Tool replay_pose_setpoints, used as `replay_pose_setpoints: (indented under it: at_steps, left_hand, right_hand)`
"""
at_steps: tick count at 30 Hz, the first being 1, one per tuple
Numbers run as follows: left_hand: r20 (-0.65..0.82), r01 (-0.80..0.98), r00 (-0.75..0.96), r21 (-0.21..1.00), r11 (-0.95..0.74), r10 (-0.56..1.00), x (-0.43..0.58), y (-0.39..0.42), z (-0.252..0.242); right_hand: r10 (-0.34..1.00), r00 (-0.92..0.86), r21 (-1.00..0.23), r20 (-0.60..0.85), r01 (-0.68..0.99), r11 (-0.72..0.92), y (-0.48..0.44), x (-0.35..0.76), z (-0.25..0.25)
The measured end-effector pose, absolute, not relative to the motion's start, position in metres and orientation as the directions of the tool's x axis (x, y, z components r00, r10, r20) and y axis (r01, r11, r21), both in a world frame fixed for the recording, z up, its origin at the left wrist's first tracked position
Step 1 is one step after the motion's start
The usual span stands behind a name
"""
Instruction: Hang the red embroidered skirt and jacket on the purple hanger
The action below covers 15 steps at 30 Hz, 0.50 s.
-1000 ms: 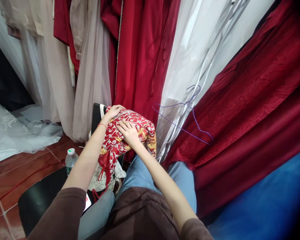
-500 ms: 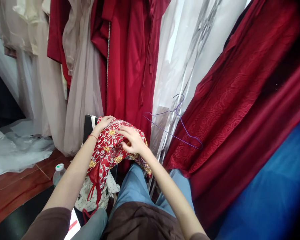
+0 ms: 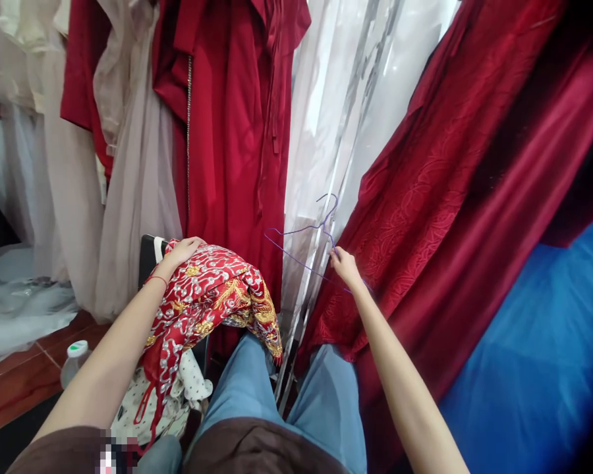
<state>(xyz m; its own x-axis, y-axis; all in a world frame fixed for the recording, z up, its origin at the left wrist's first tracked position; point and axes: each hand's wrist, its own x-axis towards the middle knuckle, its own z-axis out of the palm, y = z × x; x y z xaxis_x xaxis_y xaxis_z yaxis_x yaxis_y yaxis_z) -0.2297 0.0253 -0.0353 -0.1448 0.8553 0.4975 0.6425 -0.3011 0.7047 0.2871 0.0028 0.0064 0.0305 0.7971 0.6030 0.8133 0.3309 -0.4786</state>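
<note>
A red garment (image 3: 212, 289) with silver and gold embroidery lies draped over a dark support, its red tie hanging down at the left. Resting flat on its upper left end is my left hand (image 3: 185, 250), the fingers stretched over the cloth. To the right, my right hand (image 3: 344, 264) is closed on the right arm of a thin purple wire hanger (image 3: 296, 232). No clothing is on the hanger, which is in front of a white curtain and metal poles. Part of its lower bar passes behind my right hand and wrist.
Red gowns (image 3: 227, 131) and pale dresses (image 3: 133, 184) hang ahead. A patterned red gown (image 3: 405, 197) and blue fabric (image 3: 534, 342) fill the right side. White dotted cloth (image 3: 192, 378) sits below the embroidered garment, near a capped bottle (image 3: 76, 359). Metal poles (image 3: 321, 257) stand between my knees.
My right hand has left the embroidered garment, moved right and taken hold of the purple hanger. My left hand stays on the garment. The whole view has shifted slightly.
</note>
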Motion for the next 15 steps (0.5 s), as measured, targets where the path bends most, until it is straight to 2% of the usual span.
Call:
replay_pose_setpoints:
  at_steps: [3,5,11,15]
  left_hand:
    - [0.503,0.642,-0.145,0.703,-0.306,0.852,-0.229,0.024,-0.034]
    - [0.507,0.645,-0.137,0.698,-0.312,0.851,-0.231,0.024,-0.035]
    - [0.517,0.635,-0.104,0.692,-0.343,0.85,-0.233,0.028,-0.038]
    - [0.513,0.633,-0.128,0.701,-0.328,0.849,-0.232,0.028,-0.038]
  right_hand:
    - [0.644,0.05,-0.487,0.763,0.7,0.523,0.008,0.29,0.01]
    - [0.601,0.046,-0.477,0.798,0.658,0.583,0.008,0.292,0.018]
    - [0.585,-0.022,-0.426,0.81,0.663,0.615,0.004,0.299,0.044]
    - [0.531,-0.046,-0.356,0.846,0.693,0.627,0.003,0.306,0.042]
